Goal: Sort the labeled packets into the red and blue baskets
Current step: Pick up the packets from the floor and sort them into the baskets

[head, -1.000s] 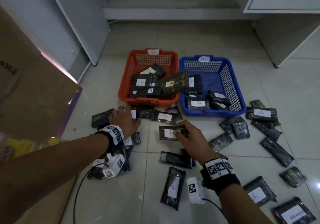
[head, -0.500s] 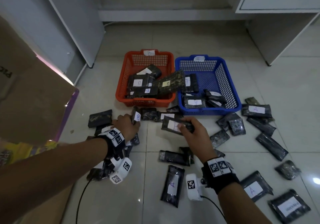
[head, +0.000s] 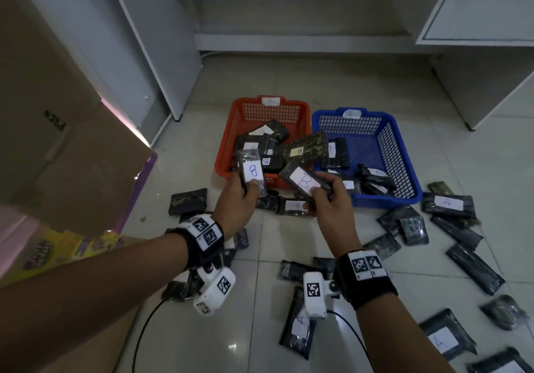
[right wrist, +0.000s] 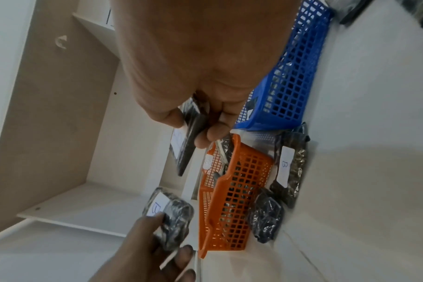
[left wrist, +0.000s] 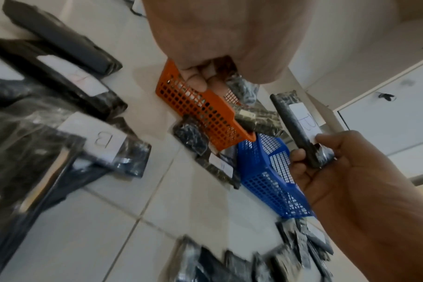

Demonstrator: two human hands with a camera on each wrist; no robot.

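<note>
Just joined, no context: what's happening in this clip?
A person is sorting labeled packets on the floor. The left hand holds a B packet, the right hand another B packet, both raised near the red basket, which already holds B packets. The blue basket holds some too; many packets still lie around.

Two baskets are seen, one red basket [head: 231, 141] and one blue basket [head: 404, 170]; two hands are raised, the left hand [head: 235, 208] and the right hand [head: 332, 208], each gripping one B-labelled packet.
</note>
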